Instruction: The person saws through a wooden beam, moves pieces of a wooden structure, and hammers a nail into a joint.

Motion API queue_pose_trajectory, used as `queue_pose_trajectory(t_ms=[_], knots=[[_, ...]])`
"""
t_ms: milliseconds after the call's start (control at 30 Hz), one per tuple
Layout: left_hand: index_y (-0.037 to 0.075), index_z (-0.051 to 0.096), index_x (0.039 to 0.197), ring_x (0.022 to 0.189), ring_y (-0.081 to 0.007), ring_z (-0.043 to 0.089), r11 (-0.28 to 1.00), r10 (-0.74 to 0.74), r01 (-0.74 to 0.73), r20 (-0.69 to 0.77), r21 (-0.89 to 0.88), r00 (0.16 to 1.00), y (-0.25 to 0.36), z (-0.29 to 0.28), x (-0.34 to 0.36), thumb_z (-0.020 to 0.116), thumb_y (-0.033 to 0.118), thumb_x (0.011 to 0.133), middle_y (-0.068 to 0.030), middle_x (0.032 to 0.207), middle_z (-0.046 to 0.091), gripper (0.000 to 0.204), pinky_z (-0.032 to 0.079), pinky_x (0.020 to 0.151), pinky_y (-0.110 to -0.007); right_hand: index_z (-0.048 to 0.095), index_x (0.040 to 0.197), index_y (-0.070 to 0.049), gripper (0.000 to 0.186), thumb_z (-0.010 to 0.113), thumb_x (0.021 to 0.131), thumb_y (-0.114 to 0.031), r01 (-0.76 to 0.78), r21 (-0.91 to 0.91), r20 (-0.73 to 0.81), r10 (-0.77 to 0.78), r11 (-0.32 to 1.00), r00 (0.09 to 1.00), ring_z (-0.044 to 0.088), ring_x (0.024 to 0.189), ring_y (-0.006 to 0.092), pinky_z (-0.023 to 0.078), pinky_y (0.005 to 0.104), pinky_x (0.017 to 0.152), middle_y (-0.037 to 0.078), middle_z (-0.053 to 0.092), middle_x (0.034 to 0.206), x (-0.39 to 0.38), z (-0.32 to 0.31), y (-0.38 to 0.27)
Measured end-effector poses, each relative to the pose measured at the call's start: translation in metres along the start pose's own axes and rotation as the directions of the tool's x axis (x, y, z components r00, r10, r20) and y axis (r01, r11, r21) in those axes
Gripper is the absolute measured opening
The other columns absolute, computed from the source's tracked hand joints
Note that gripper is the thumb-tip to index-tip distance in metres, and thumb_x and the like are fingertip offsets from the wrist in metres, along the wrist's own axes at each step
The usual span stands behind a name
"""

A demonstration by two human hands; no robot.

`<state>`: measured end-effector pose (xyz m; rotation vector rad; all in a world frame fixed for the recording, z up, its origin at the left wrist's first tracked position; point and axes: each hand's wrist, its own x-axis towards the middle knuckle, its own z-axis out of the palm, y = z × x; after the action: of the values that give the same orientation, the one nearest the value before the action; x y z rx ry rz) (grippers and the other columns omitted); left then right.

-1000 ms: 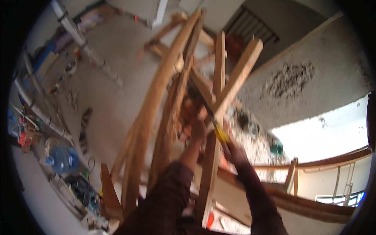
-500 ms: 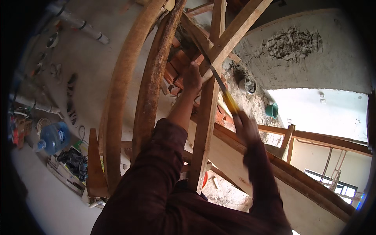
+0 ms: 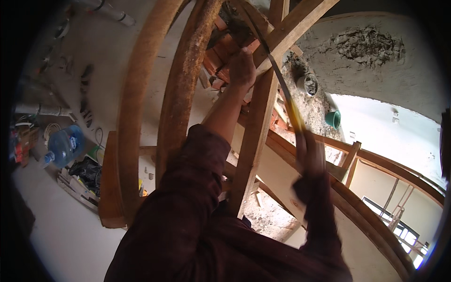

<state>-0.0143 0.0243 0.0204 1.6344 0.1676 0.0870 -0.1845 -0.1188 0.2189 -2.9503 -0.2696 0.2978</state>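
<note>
A long diagonal wooden beam [image 3: 298, 30] crosses an upright wooden post [image 3: 256, 141] ahead of me. My left hand [image 3: 243, 70] is closed around the lower left end of the beam, its thumb on top; the fingers' far side is hidden. Motion blurs my right hand [image 3: 310, 152], which is wrapped around the yellow handle of a handsaw [image 3: 278, 70]. The saw's narrow dark blade, seen nearly edge-on, lies across the beam just right of my left hand. Whether its teeth are inside the wood, I cannot tell.
Two thick timbers [image 3: 143, 94] stand left of my arm. Red bricks [image 3: 221, 56] lie below. At right are a green bucket [image 3: 332, 119], a pale bucket [image 3: 310, 85] and a long wooden rail [image 3: 371, 230]. A blue water jug [image 3: 66, 145] lies at far left.
My right hand has drawn the saw back toward me across the beam. The left hand keeps its hold on the beam's end. The whole view has shifted slightly.
</note>
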Motion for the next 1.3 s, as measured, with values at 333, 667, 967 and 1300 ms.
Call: queue_pose_trajectory(t_ms=[333,667,967,1300], knots=[[-0.008,0.053,0.12,0.118,-0.0485,0.047,0.998,0.041,-0.044,-0.067,-0.039,0.997,-0.026,0.005,0.02,0.007,0.053,0.1,-0.0343,0.123,0.053,0.079,0.035,0.103,-0.051,0.061,0.109,-0.002,0.025,0.061,0.086,-0.012,-0.134,0.121,0.044,0.129,0.984,0.991,0.064,0.063,0.0329,0.049,0.0439,0.053,0.016,0.064,0.084,-0.06,-0.015,-0.029],[-0.008,0.047,0.125,0.119,-0.0452,0.048,0.982,0.168,-0.169,0.022,0.089,0.986,-0.013,0.034,0.0,0.009,0.06,0.098,-0.033,0.121,0.053,0.083,0.034,0.104,-0.047,0.058,0.11,-0.006,0.024,0.055,0.095,-0.024,0.185,0.105,-0.223,-0.158,0.977,0.962,0.059,0.058,0.0385,0.048,0.0458,0.055,0.018,0.06,0.067,0.098,0.016,0.024],[-0.005,0.056,0.106,0.107,-0.0515,0.052,0.992,0.058,-0.045,-0.104,0.115,0.993,0.001,0.001,0.013,0.003,0.054,0.099,-0.0354,0.108,0.058,0.08,0.038,0.095,-0.054,0.06,0.114,0.002,0.028,0.055,0.092,-0.015,-0.115,0.212,0.015,0.114,0.97,0.993,0.066,0.069,0.0327,0.051,0.043,0.06,0.02,0.065,0.083,-0.092,-0.047,-0.022],[-0.006,0.053,0.12,0.114,-0.0375,0.052,0.999,-0.012,0.013,0.05,-0.03,0.999,-0.02,0.009,0.02,0.009,0.054,0.101,-0.0259,0.119,0.057,0.077,0.036,0.1,-0.046,0.057,0.122,-0.006,0.034,0.053,0.089,0.0,0.317,-0.475,-0.094,-0.405,0.821,0.909,0.058,0.084,0.0219,0.049,0.0342,0.073,0.014,0.051,0.129,0.011,0.006,0.01]])
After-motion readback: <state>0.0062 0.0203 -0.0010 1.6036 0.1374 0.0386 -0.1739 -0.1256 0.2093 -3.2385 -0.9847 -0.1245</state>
